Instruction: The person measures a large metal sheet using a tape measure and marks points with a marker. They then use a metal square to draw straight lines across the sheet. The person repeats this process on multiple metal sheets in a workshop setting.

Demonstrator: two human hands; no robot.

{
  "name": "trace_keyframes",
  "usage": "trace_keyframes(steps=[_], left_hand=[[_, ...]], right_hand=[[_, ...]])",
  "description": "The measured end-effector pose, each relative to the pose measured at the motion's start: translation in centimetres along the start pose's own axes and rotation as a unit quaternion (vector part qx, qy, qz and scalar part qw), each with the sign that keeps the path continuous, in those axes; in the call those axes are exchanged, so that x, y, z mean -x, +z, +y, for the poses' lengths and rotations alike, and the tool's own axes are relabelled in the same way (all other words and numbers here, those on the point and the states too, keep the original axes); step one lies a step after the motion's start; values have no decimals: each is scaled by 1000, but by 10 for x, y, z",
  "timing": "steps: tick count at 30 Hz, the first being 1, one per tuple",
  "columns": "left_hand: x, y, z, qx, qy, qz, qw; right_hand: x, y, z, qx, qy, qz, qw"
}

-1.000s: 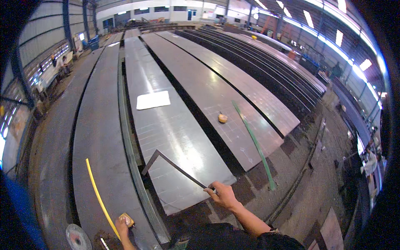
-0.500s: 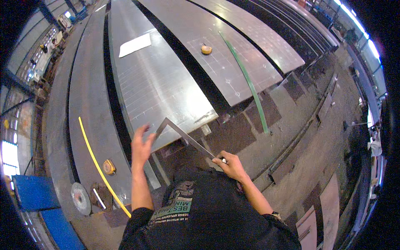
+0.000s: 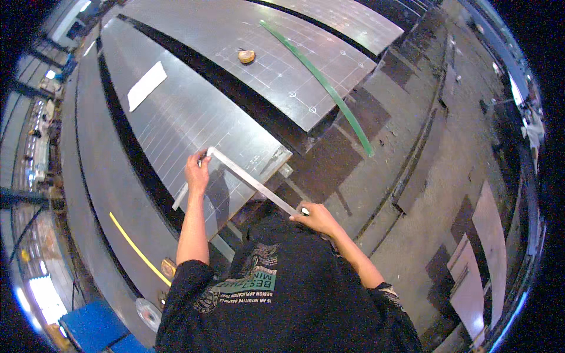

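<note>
An L-shaped steel square (image 3: 250, 179) lies across the near end of a chalk-lined steel plate (image 3: 182, 126). My left hand (image 3: 197, 172) is closed on it near the corner, with the shorter leg passing behind my fingers toward the lower left. At the near end of the longer leg, beyond the plate's edge, my right hand (image 3: 316, 217) grips the square between thumb and fingers. A short white piece, which looks like chalk (image 3: 305, 211), sticks out of the same hand.
On the plates lie a white sheet (image 3: 147, 86), a yellow-cased tape measure (image 3: 246, 56), a long green strip (image 3: 315, 72) and a yellow strip (image 3: 138, 250). Dark gaps (image 3: 235, 97) separate the plates. A grinding disc (image 3: 148, 313) sits lower left, partly hidden by my sleeve.
My left hand has gone from open beside the square to closed on it near the corner. The square has turned and shifted left onto the plate. My view has swung right.
</note>
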State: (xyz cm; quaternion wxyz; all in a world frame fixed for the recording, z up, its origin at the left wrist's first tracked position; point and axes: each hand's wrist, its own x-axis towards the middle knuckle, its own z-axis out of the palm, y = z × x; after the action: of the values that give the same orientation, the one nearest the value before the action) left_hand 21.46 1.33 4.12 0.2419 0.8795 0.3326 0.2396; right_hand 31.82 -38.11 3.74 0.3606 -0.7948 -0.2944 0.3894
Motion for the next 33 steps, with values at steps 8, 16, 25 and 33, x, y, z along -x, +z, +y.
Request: trace_keyframes(steps=[8, 16, 25, 33], left_hand=[[-95, 59, -81, -65, 22, -77, 995], [-114, 53, -70, -35, 258, -186, 947], [-133, 59, -69, -10, 331, -260, 907], [-141, 63, -66, 30, 328, -271, 905]], right_hand=[[-49, 57, -14, -8, 79, 117, 990], [-57, 92, -2, 105, 56, 206, 971], [-96, 82, -52, 149, 69, 171, 972], [-113, 92, -50, 167, 40, 214, 962]])
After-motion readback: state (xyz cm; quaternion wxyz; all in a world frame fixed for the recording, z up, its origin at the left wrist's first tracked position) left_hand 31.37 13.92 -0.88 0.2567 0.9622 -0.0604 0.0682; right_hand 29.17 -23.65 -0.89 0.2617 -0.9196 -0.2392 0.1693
